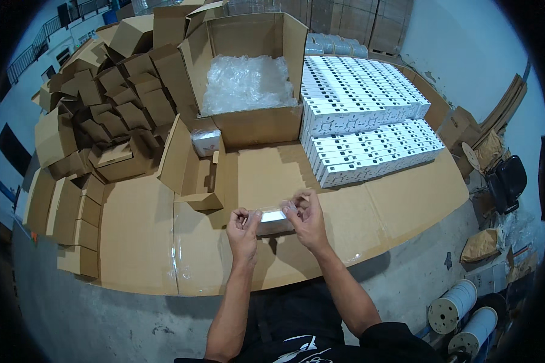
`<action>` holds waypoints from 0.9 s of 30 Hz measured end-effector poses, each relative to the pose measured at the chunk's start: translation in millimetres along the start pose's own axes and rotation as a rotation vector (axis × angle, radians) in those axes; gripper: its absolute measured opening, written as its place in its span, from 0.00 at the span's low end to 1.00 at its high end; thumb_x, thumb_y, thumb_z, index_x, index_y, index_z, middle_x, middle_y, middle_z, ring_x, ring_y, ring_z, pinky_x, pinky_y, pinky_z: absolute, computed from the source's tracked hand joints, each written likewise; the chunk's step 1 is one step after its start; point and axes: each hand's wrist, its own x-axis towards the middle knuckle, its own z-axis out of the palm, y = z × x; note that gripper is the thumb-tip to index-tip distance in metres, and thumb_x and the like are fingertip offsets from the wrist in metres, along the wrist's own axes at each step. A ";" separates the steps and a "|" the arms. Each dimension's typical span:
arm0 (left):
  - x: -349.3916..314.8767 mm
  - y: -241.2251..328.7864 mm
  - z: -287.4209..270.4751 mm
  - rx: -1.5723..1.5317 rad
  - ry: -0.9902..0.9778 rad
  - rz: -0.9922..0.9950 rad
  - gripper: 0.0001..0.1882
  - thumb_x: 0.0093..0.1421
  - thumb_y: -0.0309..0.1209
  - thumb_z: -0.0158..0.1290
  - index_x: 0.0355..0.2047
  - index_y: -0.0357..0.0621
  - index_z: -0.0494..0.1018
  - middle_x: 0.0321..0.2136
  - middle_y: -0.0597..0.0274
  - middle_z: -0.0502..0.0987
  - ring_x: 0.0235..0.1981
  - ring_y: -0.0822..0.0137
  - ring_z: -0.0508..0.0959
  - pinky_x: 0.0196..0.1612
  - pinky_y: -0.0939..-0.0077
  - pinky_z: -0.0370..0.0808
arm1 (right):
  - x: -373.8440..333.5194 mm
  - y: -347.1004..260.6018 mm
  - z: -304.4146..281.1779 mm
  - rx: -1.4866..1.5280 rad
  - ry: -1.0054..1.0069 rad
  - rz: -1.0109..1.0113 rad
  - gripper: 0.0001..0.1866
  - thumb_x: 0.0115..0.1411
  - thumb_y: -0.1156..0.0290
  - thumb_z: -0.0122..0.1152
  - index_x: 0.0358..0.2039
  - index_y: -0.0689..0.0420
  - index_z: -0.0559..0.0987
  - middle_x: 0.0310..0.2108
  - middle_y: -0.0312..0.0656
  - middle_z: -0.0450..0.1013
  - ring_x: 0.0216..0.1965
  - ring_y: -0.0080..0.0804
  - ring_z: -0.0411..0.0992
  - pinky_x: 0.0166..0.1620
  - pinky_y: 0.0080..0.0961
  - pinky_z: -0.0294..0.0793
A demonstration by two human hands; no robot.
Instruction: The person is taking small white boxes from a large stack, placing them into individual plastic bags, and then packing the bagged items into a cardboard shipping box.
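My left hand and my right hand hold the two ends of a small white box wrapped in a clear plastic bag, just above the cardboard-covered table. The left hand pinches its left end, the right hand's fingers close over its right end. An open small brown carton lies on its side just beyond my left hand, with a bagged white box behind it.
A large open carton of clear plastic bags stands at the back centre. Rows of stacked white boxes fill the right. Several folded small brown cartons pile up on the left. Wire spools sit on the floor at lower right.
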 end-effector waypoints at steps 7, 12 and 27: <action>0.8 3.7 4.0 -0.016 -0.001 0.018 0.18 0.61 0.18 0.60 0.49 0.41 0.66 0.42 0.63 0.71 0.44 0.73 0.73 0.52 0.78 0.70 | -7.4 -22.8 -14.3 -0.506 -0.202 -0.298 0.15 0.59 0.78 0.66 0.48 0.59 0.82 0.48 0.46 0.79 0.46 0.31 0.77 0.47 0.25 0.77; -1.9 11.2 8.2 0.159 -0.066 0.191 0.15 0.62 0.20 0.58 0.48 0.38 0.71 0.48 0.60 0.69 0.46 0.71 0.74 0.49 0.78 0.73 | -5.3 -26.5 -18.3 -0.571 -0.225 -0.196 0.16 0.57 0.77 0.68 0.48 0.58 0.83 0.46 0.47 0.80 0.44 0.35 0.79 0.45 0.28 0.79; 7.8 47.6 -10.6 0.621 -0.503 0.133 0.12 0.62 0.22 0.59 0.46 0.37 0.77 0.37 0.65 0.76 0.35 0.76 0.74 0.37 0.81 0.72 | 6.4 -59.1 -16.9 -0.891 -0.329 -0.111 0.14 0.58 0.73 0.69 0.44 0.62 0.83 0.39 0.46 0.80 0.36 0.32 0.77 0.41 0.28 0.76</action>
